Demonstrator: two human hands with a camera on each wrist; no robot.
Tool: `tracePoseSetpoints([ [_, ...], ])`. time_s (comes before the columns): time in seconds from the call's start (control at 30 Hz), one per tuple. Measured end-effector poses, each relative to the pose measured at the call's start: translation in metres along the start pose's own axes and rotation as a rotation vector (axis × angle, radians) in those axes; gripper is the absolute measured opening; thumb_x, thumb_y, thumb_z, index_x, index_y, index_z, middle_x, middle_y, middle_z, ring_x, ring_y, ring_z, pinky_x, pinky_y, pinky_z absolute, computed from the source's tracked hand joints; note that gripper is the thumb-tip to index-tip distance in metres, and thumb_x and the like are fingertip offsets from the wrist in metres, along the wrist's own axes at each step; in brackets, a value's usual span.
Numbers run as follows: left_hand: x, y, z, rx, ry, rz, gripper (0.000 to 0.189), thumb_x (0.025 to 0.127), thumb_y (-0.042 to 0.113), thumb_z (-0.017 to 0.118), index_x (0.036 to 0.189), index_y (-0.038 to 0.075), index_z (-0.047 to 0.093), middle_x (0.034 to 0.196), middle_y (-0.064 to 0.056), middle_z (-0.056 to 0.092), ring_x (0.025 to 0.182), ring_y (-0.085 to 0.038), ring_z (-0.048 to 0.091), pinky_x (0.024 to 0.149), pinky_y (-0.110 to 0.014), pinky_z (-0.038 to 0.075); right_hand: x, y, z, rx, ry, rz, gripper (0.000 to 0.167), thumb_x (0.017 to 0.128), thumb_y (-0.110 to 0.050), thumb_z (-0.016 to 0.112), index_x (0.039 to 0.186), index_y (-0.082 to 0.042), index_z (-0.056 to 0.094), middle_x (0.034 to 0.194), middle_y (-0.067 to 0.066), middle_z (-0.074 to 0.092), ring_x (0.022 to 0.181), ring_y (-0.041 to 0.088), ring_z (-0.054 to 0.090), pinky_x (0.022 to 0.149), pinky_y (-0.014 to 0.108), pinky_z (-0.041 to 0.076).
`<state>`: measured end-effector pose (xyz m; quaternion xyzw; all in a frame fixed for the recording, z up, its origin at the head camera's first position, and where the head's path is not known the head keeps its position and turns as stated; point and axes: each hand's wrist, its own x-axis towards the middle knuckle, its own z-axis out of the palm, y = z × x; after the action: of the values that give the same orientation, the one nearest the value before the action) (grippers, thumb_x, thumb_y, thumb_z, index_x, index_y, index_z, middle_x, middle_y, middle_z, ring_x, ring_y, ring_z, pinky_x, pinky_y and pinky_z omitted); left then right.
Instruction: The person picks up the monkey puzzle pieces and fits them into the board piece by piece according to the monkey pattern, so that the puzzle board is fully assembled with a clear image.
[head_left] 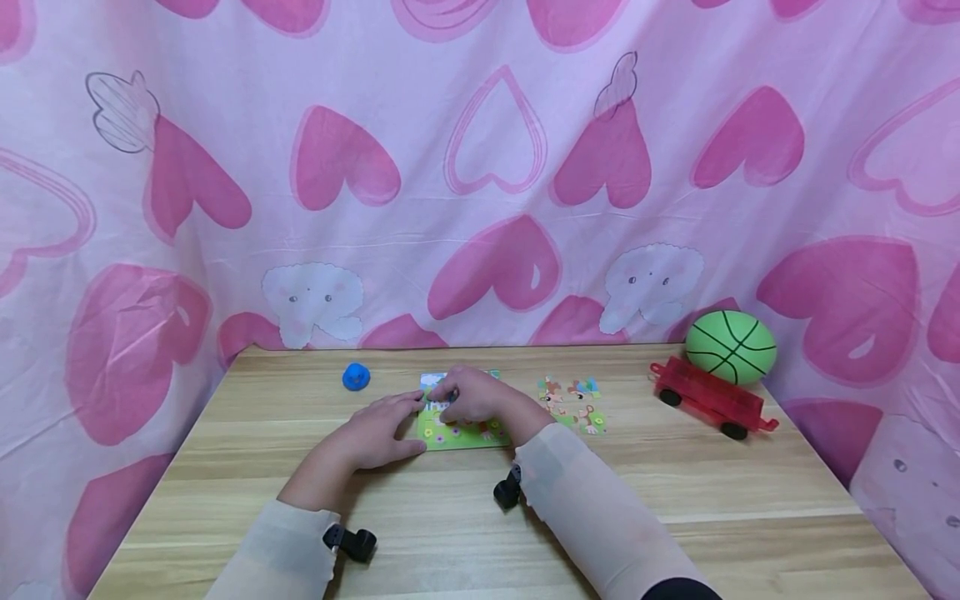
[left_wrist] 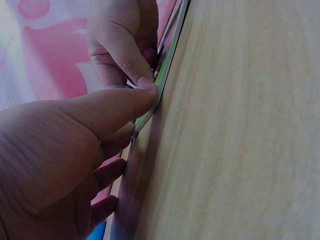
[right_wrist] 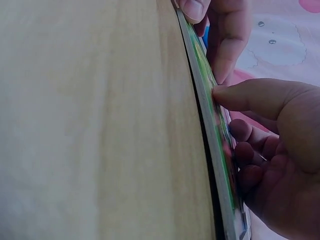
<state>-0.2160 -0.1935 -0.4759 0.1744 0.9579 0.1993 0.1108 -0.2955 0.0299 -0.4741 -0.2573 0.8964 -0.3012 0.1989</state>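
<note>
A flat jigsaw puzzle board (head_left: 465, 440) with a green, flowered picture lies on the table. My left hand (head_left: 382, 432) rests at its left side, the thumb by the near left corner and the fingertips along the left edge. Over the board's middle is my right hand (head_left: 476, 396), its thumb touching the surface and several fingers curled in the right wrist view. Whether a puzzle piece is between its thumb and index finger is hidden. Loose puzzle pieces (head_left: 587, 418) with animal pictures lie right of the board.
A blue round object (head_left: 356, 377) sits at the back left of the wooden table (head_left: 450, 533). At the back right stand a red toy wagon (head_left: 708, 396) with black wheels and a green ball (head_left: 731, 346). A pink heart-print curtain (head_left: 495, 250) hangs behind.
</note>
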Motion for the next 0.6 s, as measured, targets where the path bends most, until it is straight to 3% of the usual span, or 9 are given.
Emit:
tracePoseSetpoints([
  [0.33,0.0,-0.001,-0.001,-0.002,0.0,-0.002,0.074,0.097,0.048,0.077,0.158,0.015,0.053,0.174,-0.001,0.04,0.162,-0.036,0.036,0.129,-0.067,0.032,-0.003,-0.006,0.0,-0.094,-0.018,-0.011,0.04,0.096,-0.026,0.081,0.136,-0.032,0.075,0.122,-0.009,0.064,0.102,0.01,0.06,0.091,0.027,0.054],
  [0.5,-0.001,-0.001,-0.001,-0.008,-0.003,-0.004,0.074,0.097,0.048,0.077,0.159,0.015,0.052,0.174,-0.001,0.039,0.163,-0.036,0.035,0.13,-0.066,0.031,-0.008,-0.002,-0.006,-0.002,-0.005,-0.02,0.041,0.098,-0.029,0.08,0.138,-0.031,0.074,0.12,-0.005,0.068,0.095,0.013,0.064,0.079,0.03,0.059],
  [0.6,-0.001,0.0,0.0,-0.01,-0.007,-0.012,0.075,0.097,0.049,0.077,0.16,0.016,0.051,0.175,0.0,0.039,0.163,-0.036,0.034,0.13,-0.066,0.031,-0.014,0.004,-0.014,0.068,0.029,-0.037,0.04,0.099,-0.03,0.077,0.139,-0.029,0.073,0.124,-0.002,0.072,0.103,0.014,0.067,0.085,0.034,0.063],
])
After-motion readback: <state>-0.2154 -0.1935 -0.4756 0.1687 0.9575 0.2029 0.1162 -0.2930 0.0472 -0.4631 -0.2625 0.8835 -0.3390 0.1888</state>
